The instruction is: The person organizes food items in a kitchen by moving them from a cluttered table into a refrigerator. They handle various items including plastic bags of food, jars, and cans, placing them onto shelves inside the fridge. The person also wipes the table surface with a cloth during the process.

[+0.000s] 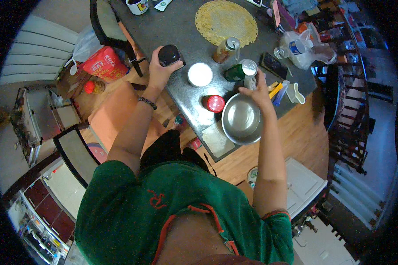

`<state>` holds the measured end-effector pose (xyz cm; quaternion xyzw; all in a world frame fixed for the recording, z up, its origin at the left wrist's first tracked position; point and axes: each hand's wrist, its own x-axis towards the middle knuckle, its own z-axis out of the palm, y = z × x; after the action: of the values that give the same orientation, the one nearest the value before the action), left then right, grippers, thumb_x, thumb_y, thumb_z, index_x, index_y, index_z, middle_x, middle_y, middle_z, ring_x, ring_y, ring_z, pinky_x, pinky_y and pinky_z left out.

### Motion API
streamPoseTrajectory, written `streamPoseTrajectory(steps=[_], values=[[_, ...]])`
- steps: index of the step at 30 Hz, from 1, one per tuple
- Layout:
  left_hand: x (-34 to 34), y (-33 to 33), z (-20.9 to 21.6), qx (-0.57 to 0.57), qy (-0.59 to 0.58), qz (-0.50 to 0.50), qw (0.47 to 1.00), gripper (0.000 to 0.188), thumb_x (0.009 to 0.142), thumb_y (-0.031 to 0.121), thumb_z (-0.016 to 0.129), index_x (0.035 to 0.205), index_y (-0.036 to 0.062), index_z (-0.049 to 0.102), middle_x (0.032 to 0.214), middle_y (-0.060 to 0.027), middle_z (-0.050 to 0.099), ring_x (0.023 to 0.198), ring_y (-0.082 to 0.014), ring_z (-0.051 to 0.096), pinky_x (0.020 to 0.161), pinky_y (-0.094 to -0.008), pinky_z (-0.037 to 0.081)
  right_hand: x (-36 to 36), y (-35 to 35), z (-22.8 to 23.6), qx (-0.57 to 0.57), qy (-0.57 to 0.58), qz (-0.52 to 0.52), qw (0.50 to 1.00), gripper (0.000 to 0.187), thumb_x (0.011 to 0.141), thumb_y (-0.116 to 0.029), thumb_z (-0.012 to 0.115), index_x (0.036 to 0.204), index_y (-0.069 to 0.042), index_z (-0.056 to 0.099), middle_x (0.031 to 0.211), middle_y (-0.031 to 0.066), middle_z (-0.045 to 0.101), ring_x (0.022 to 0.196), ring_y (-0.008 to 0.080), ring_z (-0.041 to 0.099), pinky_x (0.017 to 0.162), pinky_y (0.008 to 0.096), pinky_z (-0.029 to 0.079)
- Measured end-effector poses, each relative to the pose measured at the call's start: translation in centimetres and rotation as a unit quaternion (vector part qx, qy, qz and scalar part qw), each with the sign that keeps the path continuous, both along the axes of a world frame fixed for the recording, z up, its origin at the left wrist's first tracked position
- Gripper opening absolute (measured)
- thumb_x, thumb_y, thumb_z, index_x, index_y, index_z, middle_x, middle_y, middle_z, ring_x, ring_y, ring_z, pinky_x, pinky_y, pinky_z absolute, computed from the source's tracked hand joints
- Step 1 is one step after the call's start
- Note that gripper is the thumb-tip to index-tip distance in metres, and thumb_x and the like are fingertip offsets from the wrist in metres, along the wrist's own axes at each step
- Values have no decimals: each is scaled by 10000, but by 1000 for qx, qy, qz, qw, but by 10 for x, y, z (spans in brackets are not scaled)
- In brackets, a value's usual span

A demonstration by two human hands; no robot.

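My left hand (pixel 160 73) is closed round a dark container with a black top (pixel 169 54) at the table's left edge. My right hand (pixel 262 93) is above the steel bowl's far rim, thumb and fingers curved about a pale, partly hidden thing (pixel 250 82) that I cannot make out. The shiny steel bowl (pixel 242 118) stands below that hand. Touching or just beyond the fingers is a green can-shaped container with a silvery top (pixel 241 70). Between my hands stand a white-topped round container (pixel 200 74), a red-lidded jar (pixel 215 104) and a brownish can-shaped container (pixel 226 50).
A yellow round placemat (pixel 226 22) lies on the dark table (pixel 172 31). At the right are a phone (pixel 274 66), a white scoop-like dish (pixel 295 93) and a plastic bag (pixel 303 49). A white cloth or paper (pixel 217 139) lies at the near corner. Chairs (pixel 112 35) flank the left.
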<state>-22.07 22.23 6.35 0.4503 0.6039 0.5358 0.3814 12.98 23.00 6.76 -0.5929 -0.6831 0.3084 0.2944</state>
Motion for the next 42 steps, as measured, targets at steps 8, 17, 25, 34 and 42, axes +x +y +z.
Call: streamPoseTrajectory(steps=[8,17,25,34,42], values=[[22,-8,46,-9,-330,-88,940,646,726,-7,709,1283,78,395,1166,-47,530,1065,-170,527,940,-324,428,-31,20,-16,-79,173,-96,977,624,569,-151,851,1098,-13,549,1017,81,628,934,193,588,864,316,447],[60,-51,73,-4,-344,-214,914,576,728,20,690,1249,12,444,1136,-59,570,1027,-169,561,934,-339,440,11,-77,95,-20,612,-144,777,455,757,-126,703,1138,-40,470,1008,78,589,913,230,601,825,392,509],[136,-120,129,-138,-308,-329,882,531,726,-2,632,1226,7,454,1085,-75,569,958,-194,585,852,-328,494,94,-243,162,42,689,-145,708,636,715,-335,753,1177,-7,464,1084,147,594,980,258,602,866,434,511],[210,-130,84,-237,-190,-598,742,679,757,112,681,1347,35,353,1164,-86,541,1003,-203,558,883,-342,446,98,-496,161,180,519,-400,733,715,678,-319,780,1222,-3,442,1086,144,600,1004,259,605,902,410,485],[305,-238,73,-253,-140,-742,605,721,728,43,621,1359,11,274,1051,-82,542,864,-193,553,776,-315,466,-48,-742,216,338,317,-698,546,667,671,-275,781,1175,23,461,1029,168,623,952,269,632,861,407,512]])
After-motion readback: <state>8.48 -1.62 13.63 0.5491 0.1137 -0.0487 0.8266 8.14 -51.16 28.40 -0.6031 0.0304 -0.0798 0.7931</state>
